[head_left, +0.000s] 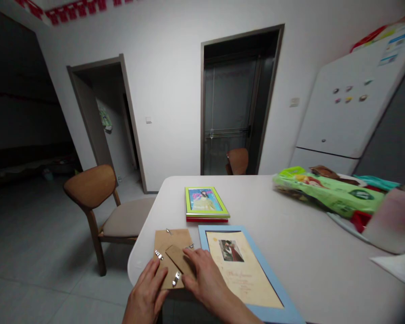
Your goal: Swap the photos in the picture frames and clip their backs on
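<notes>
A brown fibreboard photo-frame backing (162,240) lies at the table's near left edge. Small metal turn clips sit around its sides, and a brown stand flap (179,257) lies across its middle. My left hand (148,288) is at the board's lower left corner, fingers bent over its face and thumb near the front edge. My right hand (205,276) grips its right side, with fingertips by the right clip and thumb by the flap's lower end. Beside the right hand is a light-blue picture frame (258,254) holding a cream sheet with a small photo.
A green picture frame (226,211) rests on a red one (207,220) farther back on the white table (256,198). Right: a green plastic package (337,191), a pinkish container (394,220) and white paper (396,267). A wooden chair (91,186) stands left; a white fridge (340,108) behind.
</notes>
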`<action>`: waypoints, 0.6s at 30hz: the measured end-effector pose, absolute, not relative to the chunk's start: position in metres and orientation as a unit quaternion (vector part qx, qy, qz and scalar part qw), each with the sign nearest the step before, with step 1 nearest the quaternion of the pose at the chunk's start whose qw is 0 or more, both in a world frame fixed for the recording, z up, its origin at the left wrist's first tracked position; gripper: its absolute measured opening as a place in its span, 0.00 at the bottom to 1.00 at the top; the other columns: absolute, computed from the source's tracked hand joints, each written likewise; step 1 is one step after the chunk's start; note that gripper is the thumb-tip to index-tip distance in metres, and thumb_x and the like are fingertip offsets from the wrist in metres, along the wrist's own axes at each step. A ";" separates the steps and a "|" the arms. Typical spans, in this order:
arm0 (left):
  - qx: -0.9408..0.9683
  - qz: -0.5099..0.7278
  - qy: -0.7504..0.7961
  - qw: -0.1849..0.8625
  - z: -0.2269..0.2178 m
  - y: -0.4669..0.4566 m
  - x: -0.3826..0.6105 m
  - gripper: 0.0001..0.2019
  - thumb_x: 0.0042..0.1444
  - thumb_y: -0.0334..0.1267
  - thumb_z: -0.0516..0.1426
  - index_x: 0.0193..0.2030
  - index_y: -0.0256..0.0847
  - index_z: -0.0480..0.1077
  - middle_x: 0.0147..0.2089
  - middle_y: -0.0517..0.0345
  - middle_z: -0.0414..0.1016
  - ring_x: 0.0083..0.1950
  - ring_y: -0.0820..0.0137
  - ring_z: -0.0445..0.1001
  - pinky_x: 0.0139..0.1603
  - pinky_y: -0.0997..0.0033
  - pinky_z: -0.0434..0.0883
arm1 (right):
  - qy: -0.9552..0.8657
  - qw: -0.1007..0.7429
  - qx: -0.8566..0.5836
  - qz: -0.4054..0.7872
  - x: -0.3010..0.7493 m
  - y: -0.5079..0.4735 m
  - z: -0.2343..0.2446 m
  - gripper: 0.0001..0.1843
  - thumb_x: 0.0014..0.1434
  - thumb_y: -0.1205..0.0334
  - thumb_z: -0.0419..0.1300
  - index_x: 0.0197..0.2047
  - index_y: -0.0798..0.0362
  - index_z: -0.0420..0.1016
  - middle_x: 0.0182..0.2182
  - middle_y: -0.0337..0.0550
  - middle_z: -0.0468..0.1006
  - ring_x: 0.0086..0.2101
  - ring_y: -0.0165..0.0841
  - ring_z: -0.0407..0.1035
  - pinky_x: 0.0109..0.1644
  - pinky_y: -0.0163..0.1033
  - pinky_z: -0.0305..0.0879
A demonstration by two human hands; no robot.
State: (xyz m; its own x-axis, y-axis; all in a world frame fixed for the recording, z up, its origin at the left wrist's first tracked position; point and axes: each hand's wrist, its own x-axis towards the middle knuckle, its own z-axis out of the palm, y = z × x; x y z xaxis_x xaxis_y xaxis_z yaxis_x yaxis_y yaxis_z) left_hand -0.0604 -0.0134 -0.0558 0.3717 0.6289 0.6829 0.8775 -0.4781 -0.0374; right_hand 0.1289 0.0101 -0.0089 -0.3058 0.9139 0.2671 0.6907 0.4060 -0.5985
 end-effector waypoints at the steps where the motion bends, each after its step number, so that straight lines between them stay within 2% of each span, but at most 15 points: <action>1: -0.807 -0.312 -0.462 0.194 -0.050 -0.016 -0.053 0.17 0.53 0.41 0.50 0.51 0.45 0.60 0.51 0.51 0.67 0.51 0.65 0.66 0.45 0.68 0.70 | -0.785 0.303 -0.507 0.186 0.138 0.009 -0.006 0.26 0.43 0.65 0.55 0.49 0.53 0.64 0.40 0.48 0.68 0.42 0.36 0.60 0.47 0.39 0.55; 5: -0.820 -0.348 -0.445 0.094 -0.036 -0.026 -0.010 0.24 0.54 0.35 0.49 0.58 0.38 0.48 0.56 0.45 0.59 0.56 0.66 0.59 0.50 0.69 0.66 | -0.779 0.314 -0.524 0.140 0.201 0.005 0.002 0.23 0.44 0.62 0.54 0.47 0.52 0.67 0.42 0.47 0.69 0.43 0.37 0.61 0.49 0.42 0.56; 8: -0.846 -0.335 -0.416 0.004 -0.035 -0.024 0.029 0.31 0.52 0.38 0.51 0.60 0.35 0.41 0.57 0.41 0.57 0.57 0.62 0.56 0.53 0.60 0.63 | -0.744 0.313 -0.582 0.098 0.256 0.006 0.004 0.21 0.46 0.54 0.53 0.44 0.53 0.69 0.39 0.48 0.70 0.41 0.37 0.63 0.47 0.43 0.59; 10: -0.884 -0.266 -0.381 -0.058 -0.034 -0.018 0.052 0.33 0.49 0.47 0.52 0.59 0.36 0.44 0.57 0.41 0.57 0.58 0.57 0.54 0.54 0.49 0.57 | -0.730 0.300 -0.608 0.084 0.283 0.006 0.004 0.21 0.46 0.52 0.53 0.42 0.52 0.71 0.38 0.47 0.71 0.40 0.37 0.64 0.46 0.43 0.60; 12: -0.902 -0.185 -0.372 -0.119 -0.031 -0.012 0.068 0.36 0.46 0.53 0.53 0.58 0.37 0.47 0.57 0.42 0.56 0.59 0.55 0.52 0.55 0.42 0.49 | -0.726 0.275 -0.624 0.086 0.299 0.005 0.002 0.21 0.45 0.51 0.53 0.41 0.52 0.72 0.38 0.47 0.72 0.40 0.37 0.65 0.46 0.42 0.61; 15: -0.888 -0.127 -0.408 -0.171 -0.024 -0.006 0.075 0.36 0.43 0.53 0.55 0.56 0.37 0.51 0.57 0.44 0.57 0.59 0.57 0.52 0.57 0.43 0.41 | -0.731 0.240 -0.630 0.106 0.304 0.002 -0.007 0.19 0.45 0.53 0.53 0.40 0.50 0.72 0.38 0.46 0.72 0.39 0.38 0.65 0.45 0.40 0.61; 18: -0.872 -0.143 -0.434 -0.178 -0.025 -0.005 0.067 0.32 0.41 0.50 0.58 0.53 0.38 0.57 0.56 0.46 0.60 0.58 0.58 0.54 0.58 0.45 0.40 | -0.736 0.228 -0.626 0.122 0.297 -0.001 -0.015 0.18 0.46 0.55 0.53 0.40 0.49 0.73 0.38 0.46 0.73 0.39 0.38 0.65 0.45 0.39 0.61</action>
